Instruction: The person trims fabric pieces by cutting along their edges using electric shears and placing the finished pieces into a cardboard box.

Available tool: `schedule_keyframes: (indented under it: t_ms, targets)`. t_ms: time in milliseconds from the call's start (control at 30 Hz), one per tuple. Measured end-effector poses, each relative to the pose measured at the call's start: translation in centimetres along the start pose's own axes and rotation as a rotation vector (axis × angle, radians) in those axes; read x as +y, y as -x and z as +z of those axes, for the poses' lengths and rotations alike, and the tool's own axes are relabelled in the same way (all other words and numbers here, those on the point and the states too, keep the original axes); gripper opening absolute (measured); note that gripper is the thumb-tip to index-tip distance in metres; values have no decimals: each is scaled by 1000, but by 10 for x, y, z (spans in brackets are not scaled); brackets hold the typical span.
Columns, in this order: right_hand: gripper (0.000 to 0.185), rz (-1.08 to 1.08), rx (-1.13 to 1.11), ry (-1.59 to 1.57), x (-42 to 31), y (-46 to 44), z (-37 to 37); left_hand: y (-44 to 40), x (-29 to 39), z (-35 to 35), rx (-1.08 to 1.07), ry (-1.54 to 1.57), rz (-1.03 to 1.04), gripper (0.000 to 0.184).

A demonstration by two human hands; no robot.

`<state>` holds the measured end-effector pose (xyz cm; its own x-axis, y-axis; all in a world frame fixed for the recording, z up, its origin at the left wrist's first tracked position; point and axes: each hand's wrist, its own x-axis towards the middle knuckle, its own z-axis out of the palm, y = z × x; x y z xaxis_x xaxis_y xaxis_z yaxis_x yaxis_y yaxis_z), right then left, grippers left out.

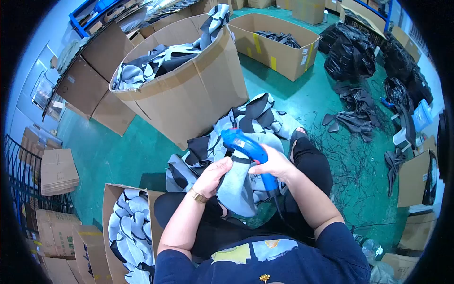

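Observation:
My right hand (pixel 272 162) is wrapped round the handle of a blue corded power tool (pixel 248 146). The tool's head points up and left, over grey fabric. My left hand (pixel 213 177) pinches a light grey fabric piece (pixel 236 186) with black edging, just below the tool. That piece hangs down between my knees. Beyond it lies a heap of grey and black fabric pieces (pixel 257 115) on the floor, partly hidden by the tool and my hands. The tool's black cord runs down beside my right leg.
A large carton (pixel 189 94) of grey fabric stands ahead, with a lower carton (pixel 279 57) behind it. Another fabric-filled box (pixel 109 208) is at my left. Black bags (pixel 350 57), dark scraps (pixel 354 113) and thin black strips lie on the right.

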<state>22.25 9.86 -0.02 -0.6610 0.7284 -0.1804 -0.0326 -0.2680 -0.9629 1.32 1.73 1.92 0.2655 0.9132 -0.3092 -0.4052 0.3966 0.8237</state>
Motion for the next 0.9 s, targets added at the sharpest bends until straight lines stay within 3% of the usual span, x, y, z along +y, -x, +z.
schedule_keyframes:
  t_ms: [200, 467, 500, 600, 700, 767, 900]
  targets:
    - [47, 133, -74, -231, 12, -1, 5, -6, -38, 0, -13, 214, 45, 38]
    - [43, 62, 86, -312, 5, -16, -18, 3, -47, -31, -373, 253, -26, 71]
    - [44, 100, 50, -388, 14, -21, -30, 8, -46, -34, -444, 181, -27, 60]
    - [39, 94, 90, -392, 11, -25, -38, 13, -36, -25, -426, 3, -58, 48]
    - [38, 149, 162, -266, 8, -28, -42, 15, -28, -19, -348, 269, 105, 52]
    - [36, 68, 232, -168, 6, -31, -41, 9, -18, -24, -309, 361, 185, 57]
    - [34, 72, 225, -182, 4, -28, -30, 3, -15, -26, 58, 403, 289, 42]
